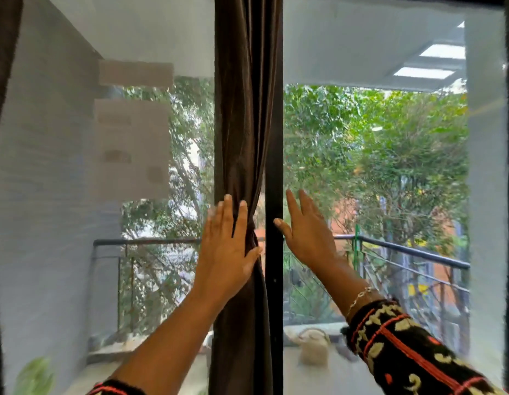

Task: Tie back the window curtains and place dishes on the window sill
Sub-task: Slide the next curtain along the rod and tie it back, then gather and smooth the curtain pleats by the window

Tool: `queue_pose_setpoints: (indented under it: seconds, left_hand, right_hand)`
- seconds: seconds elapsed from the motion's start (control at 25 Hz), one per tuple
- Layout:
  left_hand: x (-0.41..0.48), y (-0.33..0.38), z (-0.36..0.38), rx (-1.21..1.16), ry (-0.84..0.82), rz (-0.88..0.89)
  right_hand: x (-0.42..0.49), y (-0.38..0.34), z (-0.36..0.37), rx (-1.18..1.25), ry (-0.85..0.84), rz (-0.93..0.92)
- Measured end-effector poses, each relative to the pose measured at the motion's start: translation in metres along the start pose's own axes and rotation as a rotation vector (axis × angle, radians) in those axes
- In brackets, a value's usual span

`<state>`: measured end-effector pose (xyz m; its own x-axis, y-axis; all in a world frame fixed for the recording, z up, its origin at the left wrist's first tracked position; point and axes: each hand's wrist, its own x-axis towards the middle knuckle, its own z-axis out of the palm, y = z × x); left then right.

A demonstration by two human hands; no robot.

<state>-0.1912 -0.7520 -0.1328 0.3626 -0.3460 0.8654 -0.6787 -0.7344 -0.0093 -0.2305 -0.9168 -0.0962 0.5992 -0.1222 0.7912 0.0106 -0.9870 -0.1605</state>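
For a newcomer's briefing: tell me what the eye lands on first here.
The dark brown curtain, gathered into a narrow column at the window's centre, grabs the eye first. The left hand presses flat on it with straight fingers, while the right hand is spread open just right of the dark window frame. Behind the glass, green trees fill the view above a balcony railing.
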Motion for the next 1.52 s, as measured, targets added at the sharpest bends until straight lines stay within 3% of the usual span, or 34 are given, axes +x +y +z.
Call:
queue_pose_setpoints:
  seconds: [0.24,0.56,0.8,1.16,1.32,1.52]
  left_hand:
    - [-0.080,0.015,0.010,-0.030,-0.133,-0.022]
    - [-0.105,0.068,0.038,-0.079,-0.170,0.053]
    - [-0.112,0.143,0.085,-0.207,-0.177,0.045]
    - [-0.076,0.300,0.139,-0.219,-0.136,0.142]
    - [-0.057,0.365,0.159,-0.298,-0.128,0.188]
    - [-0.025,0.421,0.178,-0.222,-0.129,0.309]
  right_hand:
    - [-0.083,0.006,0.018,-0.091,-0.142,0.044]
    - [-0.145,0.065,0.005,-0.241,-0.187,0.082]
    - [-0.186,0.141,-0.020,-0.397,-0.106,0.023]
    - [-0.228,0.293,-0.098,-0.675,-0.003,0.003]
    - [-0.238,0.351,-0.128,-0.700,0.051,0.029]
    - [-0.227,0.407,-0.157,-0.699,0.141,0.034]
